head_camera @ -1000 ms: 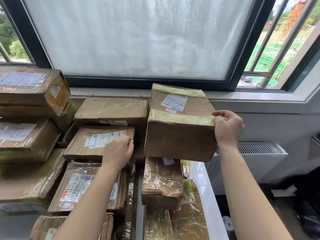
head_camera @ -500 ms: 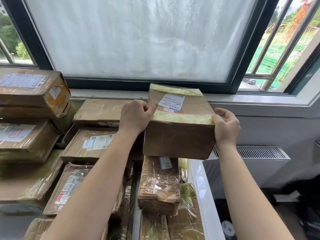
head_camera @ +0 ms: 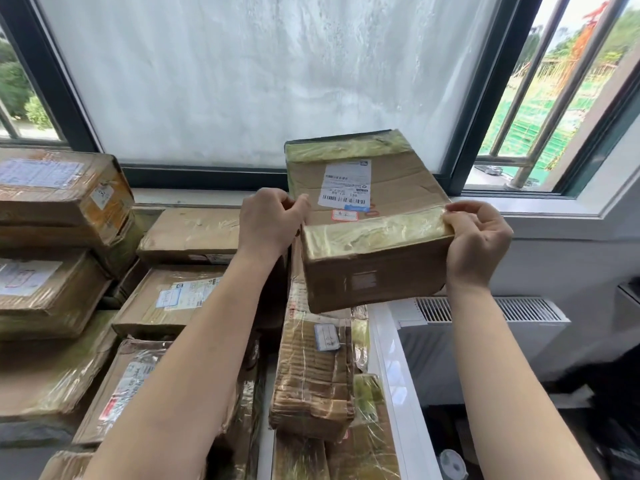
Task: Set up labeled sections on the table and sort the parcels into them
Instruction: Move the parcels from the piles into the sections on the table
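Brown corrugated cardboard, creased and banded with yellowish tape, is forming the parcel [head_camera: 367, 271] that is being held up in the centre of the frame, in front of the window sill [head_camera: 540, 216] and to the right of the stacked parcels [head_camera: 173, 299]. It is looking stiff though dented, and probably light to moderate in weight. The glossy tape band [head_camera: 374, 233] is likely making the near top edge slippery, so the bare side walls are seeming the safer hold. The left hand [head_camera: 266, 223] is gripping the left edge, fingers curled round it. The right hand [head_camera: 478, 244] is pinching the right near corner, with its fingertips [head_camera: 460, 218] pressing onto the tape.
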Demonstrator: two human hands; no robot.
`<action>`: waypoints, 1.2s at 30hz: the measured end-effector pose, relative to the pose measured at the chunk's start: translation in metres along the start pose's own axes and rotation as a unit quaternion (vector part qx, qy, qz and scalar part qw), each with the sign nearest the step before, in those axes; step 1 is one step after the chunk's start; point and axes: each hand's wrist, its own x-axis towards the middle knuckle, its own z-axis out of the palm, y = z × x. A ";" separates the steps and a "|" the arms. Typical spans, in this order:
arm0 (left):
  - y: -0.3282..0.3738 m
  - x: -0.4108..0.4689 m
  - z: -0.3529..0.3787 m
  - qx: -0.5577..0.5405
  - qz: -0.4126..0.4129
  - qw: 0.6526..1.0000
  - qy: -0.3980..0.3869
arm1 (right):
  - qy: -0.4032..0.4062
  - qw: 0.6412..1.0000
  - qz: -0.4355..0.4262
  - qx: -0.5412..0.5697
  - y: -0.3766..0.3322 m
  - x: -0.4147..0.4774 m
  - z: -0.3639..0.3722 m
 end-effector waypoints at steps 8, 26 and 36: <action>0.005 0.009 -0.004 0.053 0.025 0.998 0.025 | -0.013 0.999 -0.006 -0.040 0.003 0.007 0.001; 0.018 -0.025 0.025 -0.028 0.020 0.998 0.054 | -0.036 0.983 0.021 -0.178 0.005 -0.032 0.025; -0.033 0.009 0.004 -0.009 -0.044 0.997 0.066 | -0.042 0.984 0.026 -0.174 0.007 0.017 -0.002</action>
